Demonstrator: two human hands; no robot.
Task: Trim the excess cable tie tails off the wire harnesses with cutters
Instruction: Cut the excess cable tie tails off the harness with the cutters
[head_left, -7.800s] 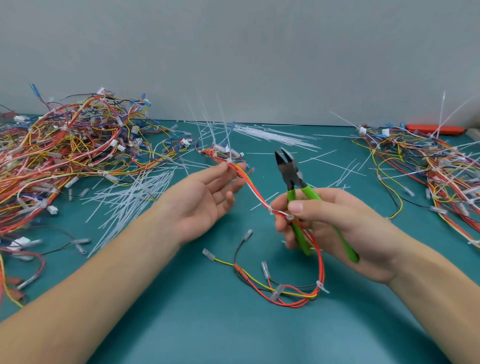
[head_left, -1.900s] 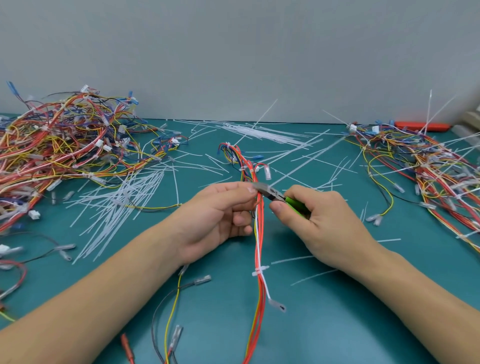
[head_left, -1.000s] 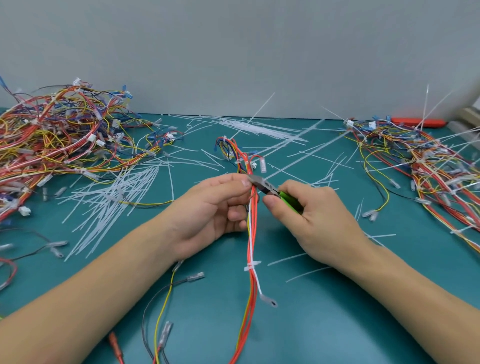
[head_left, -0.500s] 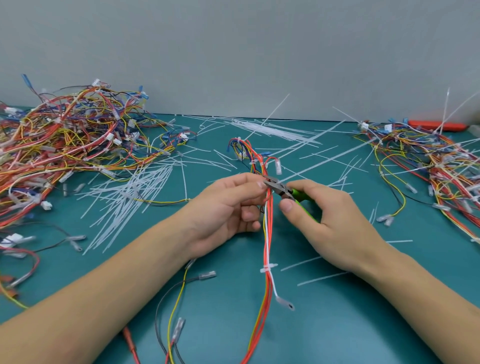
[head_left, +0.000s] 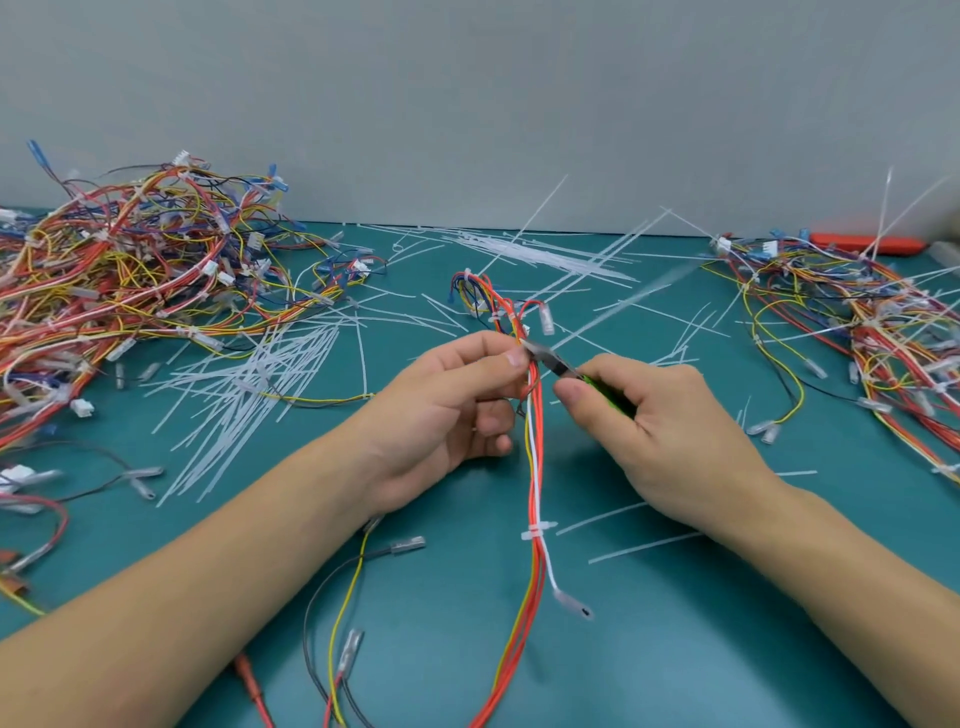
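A wire harness (head_left: 535, 467) of red, orange, yellow and white wires runs from the table's middle toward me. My left hand (head_left: 447, 410) pinches it near its upper part between thumb and fingers. My right hand (head_left: 660, 421) grips green-handled cutters (head_left: 597, 382), whose dark jaws meet the harness right beside my left fingertips. A long white cable tie tail (head_left: 623, 306), blurred, sticks out from that spot up and to the right. Lower down, a white tie (head_left: 537, 531) with a short stub wraps the bundle.
A big tangle of harnesses (head_left: 130, 291) fills the left of the teal table (head_left: 675, 649). Another pile (head_left: 872, 327) lies at the right, with long tie tails sticking up. Cut white tails (head_left: 249, 395) litter the middle. A red tool (head_left: 865, 242) lies far right by the wall.
Both hands stay together on the harness, with the cutter jaws pressed at the tie beside my left fingertips. The long tail is now blurred, as if moving.
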